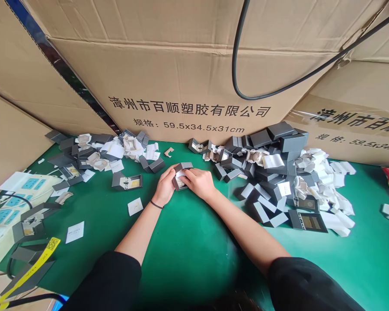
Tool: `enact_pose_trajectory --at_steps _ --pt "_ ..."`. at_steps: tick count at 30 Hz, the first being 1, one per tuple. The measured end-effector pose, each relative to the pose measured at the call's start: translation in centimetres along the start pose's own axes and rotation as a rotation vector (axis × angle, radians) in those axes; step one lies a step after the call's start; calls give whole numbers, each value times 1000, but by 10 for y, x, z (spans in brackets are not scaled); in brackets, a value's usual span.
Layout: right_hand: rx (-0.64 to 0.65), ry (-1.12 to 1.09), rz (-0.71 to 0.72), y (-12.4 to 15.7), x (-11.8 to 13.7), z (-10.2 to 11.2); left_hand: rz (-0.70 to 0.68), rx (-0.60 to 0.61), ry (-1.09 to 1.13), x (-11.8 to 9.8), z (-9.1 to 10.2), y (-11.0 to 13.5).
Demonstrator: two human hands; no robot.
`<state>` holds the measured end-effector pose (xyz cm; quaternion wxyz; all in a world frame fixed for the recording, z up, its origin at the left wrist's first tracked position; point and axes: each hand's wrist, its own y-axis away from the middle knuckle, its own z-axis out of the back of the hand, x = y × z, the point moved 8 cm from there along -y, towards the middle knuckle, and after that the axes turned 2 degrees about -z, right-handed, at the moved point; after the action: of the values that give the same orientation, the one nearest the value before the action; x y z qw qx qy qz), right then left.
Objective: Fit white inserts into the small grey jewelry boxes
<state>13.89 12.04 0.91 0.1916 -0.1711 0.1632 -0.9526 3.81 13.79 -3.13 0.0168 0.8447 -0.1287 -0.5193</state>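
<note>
My left hand (164, 185) is wrapped round a small dark grey hinged box (183, 166) at the centre of the bench. The lid stands open and a white insert (179, 173) shows inside. My right hand (198, 181) reaches into the box from the right, its fingertips closed on the white insert and partly hidden. Left of my hands lies another open dark box (127, 181) with metal hinges and a yellowish patch inside. A white paper square (135, 207) rests near my left wrist.
A pile of dark boxes (261, 138) and crumpled white inserts (327, 181) spreads on the right. More boxes lie at the back left by a power strip (26, 190). Large cartons (181, 73) wall the back of the green bench (188, 242). A black cable (236, 65) hangs above.
</note>
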Motion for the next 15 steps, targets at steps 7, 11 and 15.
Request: enact_pose_trajectory --at_steps 7,11,15 --pt "41 -15 -8 1 -4 -5 1 -20 26 1 1 -1" --pt "54 -32 -1 2 -5 -8 7 -31 34 1 2 -1" --pt "47 -35 4 3 -5 -7 17 -32 51 2 1 0"
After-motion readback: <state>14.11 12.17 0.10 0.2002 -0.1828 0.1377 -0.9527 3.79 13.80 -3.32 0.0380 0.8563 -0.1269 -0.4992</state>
